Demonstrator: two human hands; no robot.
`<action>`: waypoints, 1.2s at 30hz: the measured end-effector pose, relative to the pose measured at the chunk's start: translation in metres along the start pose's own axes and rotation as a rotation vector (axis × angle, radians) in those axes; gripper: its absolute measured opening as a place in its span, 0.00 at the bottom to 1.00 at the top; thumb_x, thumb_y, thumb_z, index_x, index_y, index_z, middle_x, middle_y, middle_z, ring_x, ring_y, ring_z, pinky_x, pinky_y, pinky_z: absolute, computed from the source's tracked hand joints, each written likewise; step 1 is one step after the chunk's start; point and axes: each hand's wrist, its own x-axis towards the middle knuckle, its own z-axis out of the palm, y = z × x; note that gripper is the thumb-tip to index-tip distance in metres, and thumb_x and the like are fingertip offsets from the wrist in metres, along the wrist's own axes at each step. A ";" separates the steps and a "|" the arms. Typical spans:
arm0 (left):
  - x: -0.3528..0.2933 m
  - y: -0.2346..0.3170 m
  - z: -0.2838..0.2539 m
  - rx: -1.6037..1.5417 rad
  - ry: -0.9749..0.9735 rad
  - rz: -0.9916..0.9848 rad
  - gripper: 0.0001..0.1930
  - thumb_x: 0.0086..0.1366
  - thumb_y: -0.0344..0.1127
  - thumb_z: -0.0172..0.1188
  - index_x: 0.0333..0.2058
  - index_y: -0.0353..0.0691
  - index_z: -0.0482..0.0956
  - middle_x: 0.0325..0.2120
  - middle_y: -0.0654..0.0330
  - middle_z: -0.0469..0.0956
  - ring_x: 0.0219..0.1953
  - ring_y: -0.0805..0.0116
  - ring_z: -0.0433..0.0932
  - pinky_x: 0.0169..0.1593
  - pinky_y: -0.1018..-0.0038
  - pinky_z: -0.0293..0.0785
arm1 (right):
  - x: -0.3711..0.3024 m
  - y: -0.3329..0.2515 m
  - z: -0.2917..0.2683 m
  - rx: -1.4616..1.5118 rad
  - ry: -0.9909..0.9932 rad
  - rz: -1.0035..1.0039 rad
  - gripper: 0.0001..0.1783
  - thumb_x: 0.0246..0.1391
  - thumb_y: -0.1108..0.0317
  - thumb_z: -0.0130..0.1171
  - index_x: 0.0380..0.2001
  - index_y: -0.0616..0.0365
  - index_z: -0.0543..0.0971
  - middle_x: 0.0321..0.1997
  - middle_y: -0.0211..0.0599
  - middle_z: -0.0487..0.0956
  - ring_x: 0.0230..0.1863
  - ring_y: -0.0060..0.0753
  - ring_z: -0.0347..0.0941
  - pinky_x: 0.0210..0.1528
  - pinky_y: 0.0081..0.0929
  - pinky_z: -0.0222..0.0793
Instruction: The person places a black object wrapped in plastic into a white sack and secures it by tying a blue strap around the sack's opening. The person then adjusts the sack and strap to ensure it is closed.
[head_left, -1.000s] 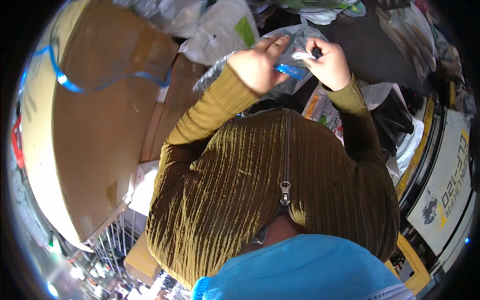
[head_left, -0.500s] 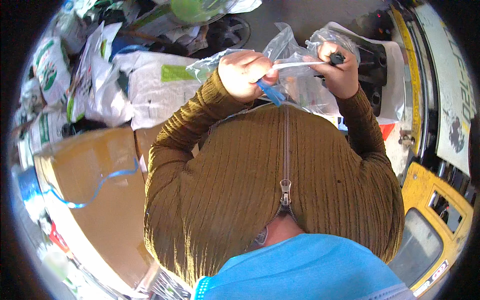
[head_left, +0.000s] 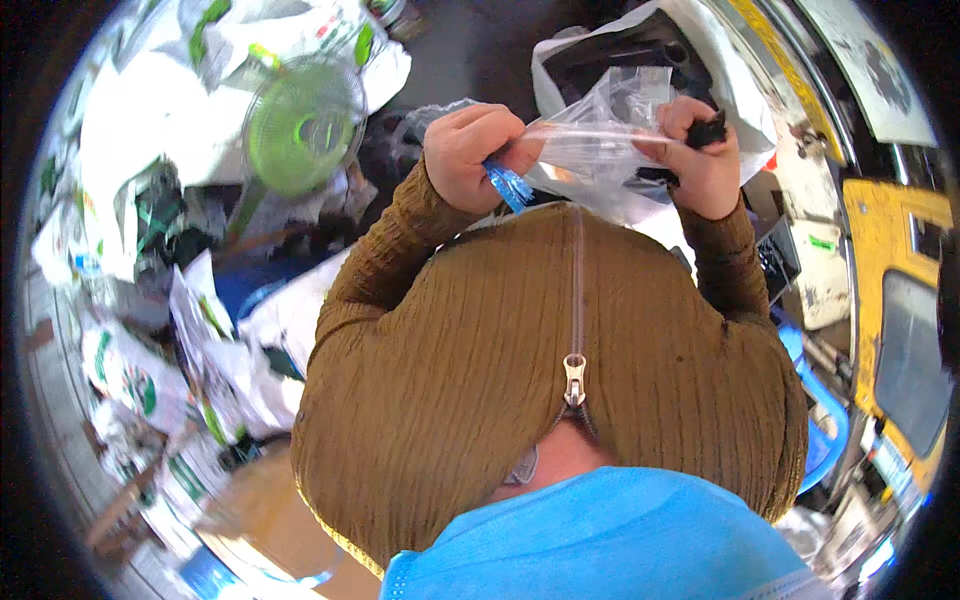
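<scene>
A clear plastic bag [head_left: 600, 145] is stretched between my two hands in front of my chest. My left hand [head_left: 470, 150] is closed on its left side, with a shiny blue strip [head_left: 510, 186] sticking out below the fingers. The bag's other side is gripped in my right hand [head_left: 704, 170], also closed. A small black thing [head_left: 708, 131] pokes out of that fist; its kind is not clear. Just beyond the hands lies an open white sack [head_left: 545, 75] with black parts [head_left: 625, 60] in it.
On the left lie white printed sacks [head_left: 125, 375] and a round green fan-like thing [head_left: 305, 130] with mesh. A cardboard box [head_left: 285, 515] stands at the lower left. To the right are a yellow machine frame [head_left: 900, 290] and a blue plastic rim [head_left: 832, 425].
My body has turned and moved, so the fan-like thing and white sack now show more fully and the box sits lower. Both hands keep their grip; the bag between them is spread wider.
</scene>
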 end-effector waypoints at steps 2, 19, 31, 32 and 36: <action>0.016 -0.017 -0.003 -0.071 -0.126 0.046 0.10 0.49 0.27 0.64 0.17 0.36 0.69 0.12 0.59 0.63 0.14 0.65 0.64 0.17 0.73 0.58 | 0.001 -0.005 -0.010 -0.449 -0.023 -0.304 0.16 0.36 0.75 0.67 0.16 0.58 0.65 0.17 0.24 0.63 0.22 0.15 0.58 0.24 0.17 0.58; 0.198 -0.139 0.094 0.292 0.106 0.683 0.08 0.49 0.32 0.54 0.31 0.42 0.73 0.29 0.55 0.69 0.27 0.54 0.73 0.30 0.61 0.70 | -0.007 -0.016 -0.159 -1.956 0.951 -0.336 0.12 0.39 0.67 0.58 0.32 0.40 0.76 0.34 0.23 0.76 0.29 0.39 0.75 0.28 0.32 0.71; 0.090 -0.232 0.145 0.345 -0.468 0.360 0.10 0.55 0.31 0.50 0.37 0.47 0.72 0.40 0.60 0.73 0.28 0.56 0.77 0.31 0.63 0.74 | -0.053 0.123 -0.083 -1.507 0.302 0.541 0.16 0.41 0.59 0.55 0.33 0.56 0.76 0.27 0.46 0.77 0.31 0.47 0.75 0.32 0.41 0.71; 0.089 -0.234 0.142 0.328 -0.488 0.358 0.10 0.55 0.32 0.50 0.38 0.47 0.72 0.40 0.60 0.73 0.28 0.55 0.77 0.31 0.62 0.74 | -0.053 0.125 -0.077 -1.491 0.250 0.511 0.16 0.41 0.59 0.54 0.33 0.56 0.76 0.26 0.47 0.77 0.30 0.48 0.75 0.32 0.41 0.71; 0.093 -0.226 0.134 0.344 -0.685 0.262 0.12 0.56 0.35 0.49 0.41 0.46 0.71 0.39 0.57 0.75 0.32 0.53 0.77 0.34 0.61 0.73 | -0.042 0.138 -0.067 -1.225 0.244 0.371 0.15 0.41 0.57 0.55 0.31 0.54 0.77 0.28 0.47 0.77 0.30 0.50 0.75 0.33 0.40 0.71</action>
